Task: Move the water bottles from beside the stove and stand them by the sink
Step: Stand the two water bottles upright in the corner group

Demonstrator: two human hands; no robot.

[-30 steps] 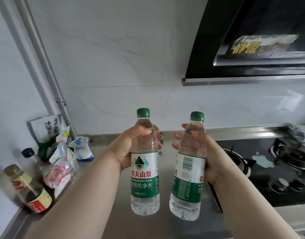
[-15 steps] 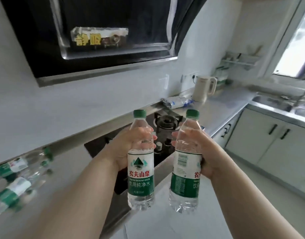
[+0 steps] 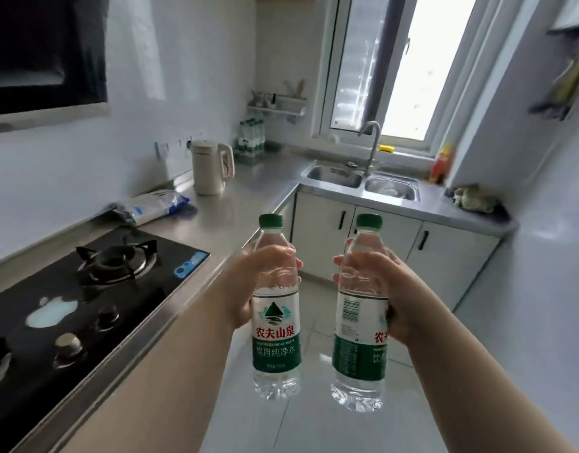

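Two clear water bottles with green caps and green-and-white labels are held upright in front of me over the floor. My left hand (image 3: 265, 273) grips the left bottle (image 3: 276, 322) around its upper body. My right hand (image 3: 376, 282) grips the right bottle (image 3: 358, 325) the same way. The steel double sink (image 3: 333, 178) with its tall tap (image 3: 371, 145) lies ahead under the window. Several more green-capped bottles (image 3: 250, 138) stand in the counter's far corner, left of the sink.
The black gas stove (image 3: 85, 289) with a pale spill fills the counter at my left. A cream kettle (image 3: 211, 166) and a blue-white bag (image 3: 154, 206) sit further along it. White cabinets (image 3: 379, 243) run under the sink. A red bottle (image 3: 440, 163) stands at the sink's right.
My view has swung right from the stove corner toward the sink. Both hands have kept hold of their bottles and carried them off the counter, out over the floor.
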